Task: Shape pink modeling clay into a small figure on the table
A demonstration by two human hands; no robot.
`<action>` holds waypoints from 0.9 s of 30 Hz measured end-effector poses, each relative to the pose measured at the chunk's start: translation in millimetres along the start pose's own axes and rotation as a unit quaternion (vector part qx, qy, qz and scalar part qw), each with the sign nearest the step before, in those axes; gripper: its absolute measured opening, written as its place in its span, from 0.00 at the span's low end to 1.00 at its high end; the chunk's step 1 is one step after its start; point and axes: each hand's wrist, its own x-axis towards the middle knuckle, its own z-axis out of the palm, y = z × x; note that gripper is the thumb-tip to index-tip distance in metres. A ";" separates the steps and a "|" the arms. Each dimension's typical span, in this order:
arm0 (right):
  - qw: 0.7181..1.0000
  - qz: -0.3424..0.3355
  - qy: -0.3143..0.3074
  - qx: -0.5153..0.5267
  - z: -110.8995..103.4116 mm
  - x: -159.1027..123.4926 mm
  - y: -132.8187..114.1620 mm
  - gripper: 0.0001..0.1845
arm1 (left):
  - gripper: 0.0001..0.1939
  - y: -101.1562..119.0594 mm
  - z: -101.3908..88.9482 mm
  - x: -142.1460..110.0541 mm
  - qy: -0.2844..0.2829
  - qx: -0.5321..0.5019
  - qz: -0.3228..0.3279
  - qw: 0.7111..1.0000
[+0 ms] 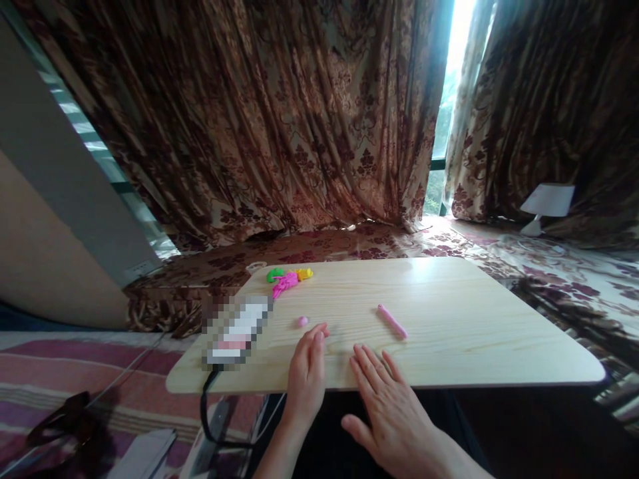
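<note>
My left hand rests on the near edge of the light wooden table, fingers together and stretched forward, holding nothing. Just beyond its fingertips lies a small pink clay ball. My right hand lies flat on the table edge with fingers spread, thumb hanging off toward me. A thin pink clay roll lies a short way ahead of it. At the far left corner sit green, pink and yellow clay pieces.
A blurred-out flat object with a black cord lies on the table's left side. Patterned curtains hang behind, with a bright gap at the window. A white lamp stands on the bedding at the right. Striped fabric lies at the lower left.
</note>
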 end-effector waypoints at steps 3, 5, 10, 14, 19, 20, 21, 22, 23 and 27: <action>1.000 0.026 -0.016 -0.005 1.0 31.5 9.8 0.37 | 0.19 -0.8 0.7 0.9 -0.004 -0.001 -0.001 1.000; 0.998 0.061 -0.015 -0.014 2.4 65.3 20.8 0.37 | 0.19 -2.5 1.2 2.0 -0.005 -0.008 -0.005 1.000; 0.997 0.072 -0.017 -0.007 4.9 87.4 27.5 0.38 | 0.19 -4.4 0.7 4.2 0.002 -0.013 -0.013 1.000; 1.000 0.023 -0.014 0.014 -0.4 29.1 8.4 0.38 | 0.17 2.2 -0.5 2.4 -0.011 0.003 0.005 1.000; 0.998 0.013 -0.038 0.053 -9.5 2.4 8.7 0.42 | 0.12 10.4 4.1 -9.5 -0.040 0.046 0.059 0.996; 0.997 0.014 -0.040 0.061 -9.6 6.0 12.3 0.42 | 0.11 10.7 5.6 -12.6 -0.047 0.060 0.069 0.995; 0.997 0.015 -0.040 0.070 -9.2 10.3 16.2 0.42 | 0.11 10.6 7.2 -15.3 -0.057 0.075 0.079 0.992; 0.996 0.015 -0.037 0.078 -8.5 14.4 20.0 0.43 | 0.11 10.6 8.8 -17.5 -0.071 0.091 0.091 0.989; 0.996 0.014 -0.032 0.086 -7.8 17.7 23.5 0.43 | 0.10 10.8 10.5 -19.0 -0.086 0.109 0.103 0.985; 0.992 -0.001 -0.015 0.125 -8.0 17.9 32.8 0.42 | 0.08 18.0 16.5 -20.4 -0.153 0.179 0.141 0.962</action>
